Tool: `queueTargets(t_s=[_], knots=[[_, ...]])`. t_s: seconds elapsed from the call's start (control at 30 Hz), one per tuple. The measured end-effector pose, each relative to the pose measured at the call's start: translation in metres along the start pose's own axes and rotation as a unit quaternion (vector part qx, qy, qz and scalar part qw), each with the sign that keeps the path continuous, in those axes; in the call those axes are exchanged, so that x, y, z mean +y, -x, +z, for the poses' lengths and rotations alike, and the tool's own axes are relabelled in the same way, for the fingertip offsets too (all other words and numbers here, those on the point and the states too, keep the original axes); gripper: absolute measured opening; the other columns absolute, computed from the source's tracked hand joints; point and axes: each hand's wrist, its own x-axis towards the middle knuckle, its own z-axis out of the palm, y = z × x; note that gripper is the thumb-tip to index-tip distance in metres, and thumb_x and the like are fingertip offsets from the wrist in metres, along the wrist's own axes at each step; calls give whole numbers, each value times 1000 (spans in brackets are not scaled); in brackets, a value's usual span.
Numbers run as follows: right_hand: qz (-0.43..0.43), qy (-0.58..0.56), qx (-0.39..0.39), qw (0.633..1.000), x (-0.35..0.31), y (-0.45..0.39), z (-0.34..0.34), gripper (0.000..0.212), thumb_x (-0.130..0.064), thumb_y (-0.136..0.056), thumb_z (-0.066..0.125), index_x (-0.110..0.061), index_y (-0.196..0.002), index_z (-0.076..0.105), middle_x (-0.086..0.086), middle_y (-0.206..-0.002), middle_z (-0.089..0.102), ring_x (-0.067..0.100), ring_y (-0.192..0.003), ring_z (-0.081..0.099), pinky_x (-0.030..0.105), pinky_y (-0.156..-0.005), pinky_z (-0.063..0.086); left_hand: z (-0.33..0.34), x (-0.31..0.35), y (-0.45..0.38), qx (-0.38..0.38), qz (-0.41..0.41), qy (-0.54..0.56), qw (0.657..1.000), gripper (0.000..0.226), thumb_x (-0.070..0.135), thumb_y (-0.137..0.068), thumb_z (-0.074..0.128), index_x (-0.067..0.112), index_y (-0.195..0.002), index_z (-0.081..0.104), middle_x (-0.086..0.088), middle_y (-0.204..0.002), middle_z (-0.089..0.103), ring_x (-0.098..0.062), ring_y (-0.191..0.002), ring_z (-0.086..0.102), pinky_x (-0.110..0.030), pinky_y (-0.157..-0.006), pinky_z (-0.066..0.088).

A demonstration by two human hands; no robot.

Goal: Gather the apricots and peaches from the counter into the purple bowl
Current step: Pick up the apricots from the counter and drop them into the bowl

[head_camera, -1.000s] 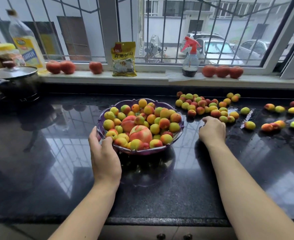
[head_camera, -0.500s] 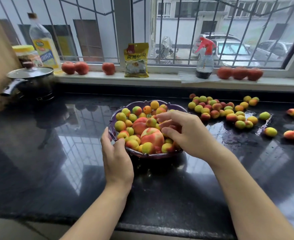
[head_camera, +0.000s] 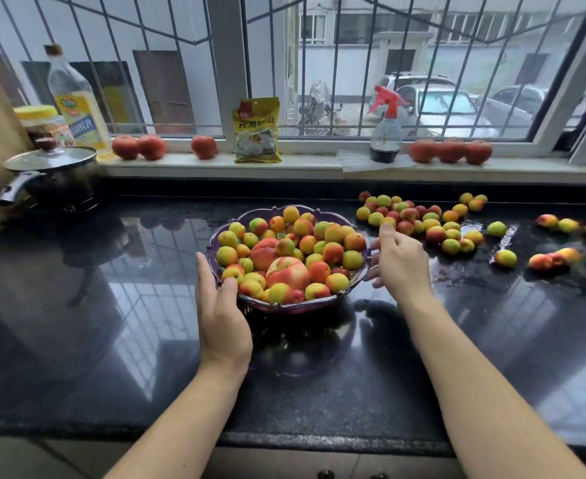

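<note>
Head view, looking down on a dark counter. Left hand clasped on the near-left rim of the purple bowl, thumb curled over the edge, steadying it. Right hand empty and slack just beyond the bowl's right rim, fingers loosely spread, holding nothing, index finger raised toward the fruit behind it.

Bowl heaped: small apricots all round, two larger peaches near the front of the pile.

Loose apricots in a dense cluster directly ahead of and slightly right of the right hand, nearest ones almost touching the raised fingertip. Cluster stretched sideways, long axis running left to right along the back of the counter, away from the bowl. More stragglers further right of that hand, well apart from one another, on a wet patch. Further fruit trailing toward the right edge of view.

Right hand clearly the nearer; left hand on the far side of the bowl from all loose fruit, better left as an anchor. Likely next: short reach forward and right, scoop from the cluster's near-left end, then carry back left over the rim. Round, wet fruit liable to roll when nudged; heaped bowl liable to shed a piece if dropped onto carelessly.
</note>
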Motion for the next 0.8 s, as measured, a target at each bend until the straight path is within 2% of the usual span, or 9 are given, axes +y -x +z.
queueTargets(t_s=[0.1, 0.2, 0.27, 0.33, 0.4, 0.5, 0.57, 0.63, 0.8], knots=[[-7, -2, -19, 1000, 1, -1, 5, 52, -54, -104, 34, -20, -72, 57, 0, -74, 64, 13, -72, 63, 29, -61, 51, 0, 0, 5, 3, 25, -13, 1000, 59, 47, -104, 41, 32, -161, 37, 4, -155, 38, -12, -144, 46, -46, -126, 38], [63, -100, -50, 992, 10, -10, 3, 54, -64, -95, 34, -23, -102, 68, 2, -103, 73, 22, -99, 69, 46, -87, 59, 1, 3, 11, 22, 48, -8, 999, 53, 52, -102, 38, 29, -150, 43, 1, -129, 52, -18, -124, 59, -43, -113, 48], [68, -41, -4, 997, 19, -16, -1, 43, -48, -100, 37, -21, -106, 69, 2, -104, 71, 24, -100, 66, 42, -88, 56, 1, 5, 10, 28, 51, -16, 998, 59, 53, -99, 37, 25, -150, 42, 1, -115, 57, -21, -114, 61, -41, -104, 50], [71, 8, 60, 996, 29, -19, -2, 26, -22, -99, 44, -18, -106, 68, 4, -100, 68, 26, -94, 66, 37, -78, 58, 1, 4, 2, 40, 9, -12, 999, 62, 55, -95, 39, 26, -149, 43, -1, -121, 58, -23, -115, 61, -45, -103, 52], [80, 33, 82, 993, 34, -23, -2, 27, -8, -90, 48, -19, -106, 66, 5, -102, 68, 30, -94, 69, 43, -78, 61, 2, 4, -12, 41, -51, 8, 998, 65, 60, -88, 44, 29, -144, 48, -6, -138, 57, -26, -124, 61, -53, -109, 52], [44, 175, 59, 982, 34, -36, 0, 29, -9, -92, 53, -15, -119, 62, 10, -122, 58, 32, -105, 62, 35, -87, 51, 5, 7, -37, 18, -66, 37, 997, 76, 69, -81, 46, 30, -146, 52, 0, -146, 61, -23, -136, 60, -55, -118, 47], [-22, 312, 39, 949, 32, -45, 1, 29, -15, -97, 53, -11, -126, 54, 15, -128, 51, 36, -107, 58, 39, -81, 46, 10, 9, -45, -1, -25, 23, 999, 75, 68, -90, 42, 30, -154, 48, 5, -153, 56, -18, -143, 53, -47, -122, 42], [-79, 406, 22, 910, 33, -57, 2, 28, -20, -99, 54, -10, -124, 48, 17, -124, 53, 39, -103, 60, 38, -71, 42, 12, 4, -48, -5, -15, 30, 999, 76, 71, -91, 40, 30, -155, 48, 6, -152, 56, -18, -144, 53, -47, -122, 41], [-85, 440, 43, 893, 38, -85, 16, 21, -21, -101, 49, -11, -118, 44, 17, -112, 63, 39, -94, 66, 40, -63, 44, 12, -8, -56, -27, -20, 49, 998, 78, 77, -89, 44, 35, -154, 51, 5, -148, 63, -17, -138, 60, -51, -120, 45]])
